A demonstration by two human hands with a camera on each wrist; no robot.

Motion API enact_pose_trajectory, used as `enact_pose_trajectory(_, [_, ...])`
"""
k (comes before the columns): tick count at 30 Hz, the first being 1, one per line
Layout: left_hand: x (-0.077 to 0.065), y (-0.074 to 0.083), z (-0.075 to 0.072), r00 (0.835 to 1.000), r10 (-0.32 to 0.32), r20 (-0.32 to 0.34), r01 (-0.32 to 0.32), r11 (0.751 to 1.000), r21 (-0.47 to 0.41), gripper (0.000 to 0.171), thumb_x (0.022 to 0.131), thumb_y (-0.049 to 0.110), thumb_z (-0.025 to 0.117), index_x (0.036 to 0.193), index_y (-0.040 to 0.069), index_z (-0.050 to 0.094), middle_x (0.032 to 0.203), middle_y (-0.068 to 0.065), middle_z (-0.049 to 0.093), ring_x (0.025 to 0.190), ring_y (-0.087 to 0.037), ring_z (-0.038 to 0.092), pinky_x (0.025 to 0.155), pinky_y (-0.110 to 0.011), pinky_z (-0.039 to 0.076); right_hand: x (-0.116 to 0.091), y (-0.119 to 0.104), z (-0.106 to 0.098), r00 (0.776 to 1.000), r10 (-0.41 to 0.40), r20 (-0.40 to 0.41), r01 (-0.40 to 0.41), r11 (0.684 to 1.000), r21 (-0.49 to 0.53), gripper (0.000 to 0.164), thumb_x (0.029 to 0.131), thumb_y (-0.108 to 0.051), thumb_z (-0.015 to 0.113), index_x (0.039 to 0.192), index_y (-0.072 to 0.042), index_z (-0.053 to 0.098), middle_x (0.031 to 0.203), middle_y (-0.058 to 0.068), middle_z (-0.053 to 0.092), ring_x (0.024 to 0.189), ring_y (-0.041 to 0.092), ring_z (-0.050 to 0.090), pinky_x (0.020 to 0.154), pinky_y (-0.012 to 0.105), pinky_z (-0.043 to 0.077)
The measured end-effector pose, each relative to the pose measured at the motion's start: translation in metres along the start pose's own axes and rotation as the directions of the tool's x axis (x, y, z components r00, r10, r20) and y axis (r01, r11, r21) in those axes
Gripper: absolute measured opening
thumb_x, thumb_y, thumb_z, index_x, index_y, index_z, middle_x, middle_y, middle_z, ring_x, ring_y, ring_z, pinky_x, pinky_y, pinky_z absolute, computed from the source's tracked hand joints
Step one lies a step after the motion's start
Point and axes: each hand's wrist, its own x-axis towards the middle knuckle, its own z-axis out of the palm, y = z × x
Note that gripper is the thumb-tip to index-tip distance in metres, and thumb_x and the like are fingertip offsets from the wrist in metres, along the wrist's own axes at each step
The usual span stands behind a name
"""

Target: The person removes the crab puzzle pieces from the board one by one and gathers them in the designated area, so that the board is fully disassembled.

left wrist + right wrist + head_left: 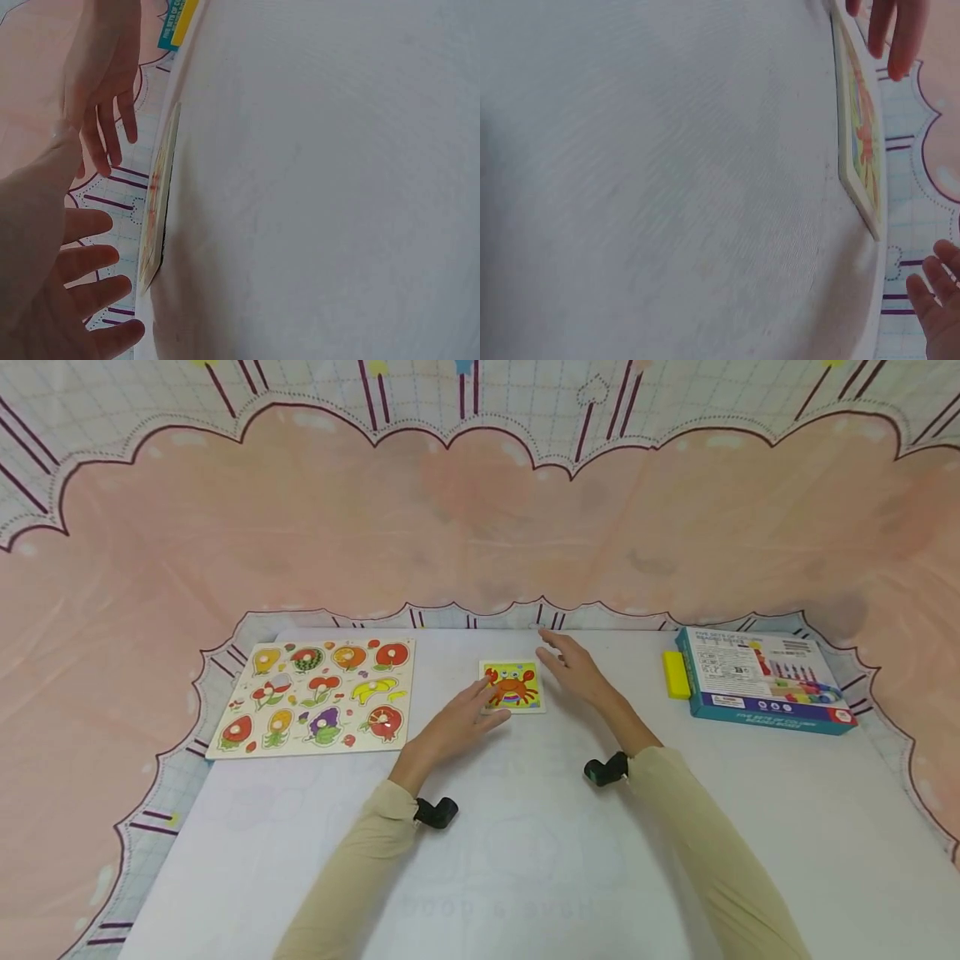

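Observation:
A small square crab puzzle point(517, 691) lies at the middle of the table's far part, its red crab on a yellow and green ground. My left hand point(459, 720) hovers at its left side, fingertips over the puzzle's left edge in the head view. To the right of the puzzle, my right hand point(573, 670) is raised with its fingers extended. Both hands hold nothing. In the left wrist view the left hand point(56, 277) has its fingers spread apart, and the crab puzzle point(864, 131) appears nearly edge-on in the right wrist view.
A wooden fruit puzzle board point(315, 693) lies at the left of the white table point(510, 843). At the right sits a blue and white box point(765, 681), with a yellow block-like item point(676, 675) against its left side. A patterned cloth point(450, 527) hangs behind the table.

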Motion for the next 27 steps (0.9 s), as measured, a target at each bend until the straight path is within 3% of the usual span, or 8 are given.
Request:
enact_pose_trajectory(11, [0.001, 0.007, 0.005, 0.998, 0.058, -0.001, -0.058, 0.998, 0.034, 0.066, 0.097, 0.048, 0.051, 0.151, 0.013, 0.034, 0.162, -0.003, 0.025, 0.150, -0.025, 0.024, 0.122, -0.042, 0.023, 0.018, -0.017, 0.011, 0.997, -0.058, 0.048, 0.058, 0.998, -0.014, 0.043, 0.104, -0.021, 0.042, 0.143, -0.002, 0.044, 0.146, 0.018, 0.047, 0.137, 0.033, 0.043, 0.112, 0.047, 0.039])
enact_pose_trajectory(20, [0.002, 0.005, 0.009, 0.996, 0.089, -0.011, -0.087, 0.988, 0.124, 0.066, 0.098, 0.050, 0.049, 0.151, 0.013, 0.035, 0.161, -0.004, 0.028, 0.149, -0.026, 0.027, 0.121, -0.043, 0.025, 0.030, -0.023, 0.018, 0.988, -0.097, 0.120, 0.105, 0.993, -0.060, 0.040, 0.103, -0.016, 0.046, 0.139, 0.000, 0.049, 0.140, 0.019, 0.052, 0.131, 0.034, 0.048, 0.112, 0.047, 0.039])
enact_pose_trajectory(27, [0.003, 0.006, 0.011, 0.994, 0.107, 0.000, -0.105, 0.974, 0.201, 0.065, 0.098, 0.050, 0.047, 0.150, 0.012, 0.037, 0.160, -0.006, 0.029, 0.149, -0.026, 0.027, 0.122, -0.044, 0.023, 0.034, -0.027, 0.023, 0.986, -0.081, 0.146, 0.096, 0.991, -0.097, 0.038, 0.103, -0.016, 0.045, 0.138, -0.003, 0.052, 0.132, 0.019, 0.057, 0.126, 0.033, 0.051, 0.113, 0.046, 0.039])
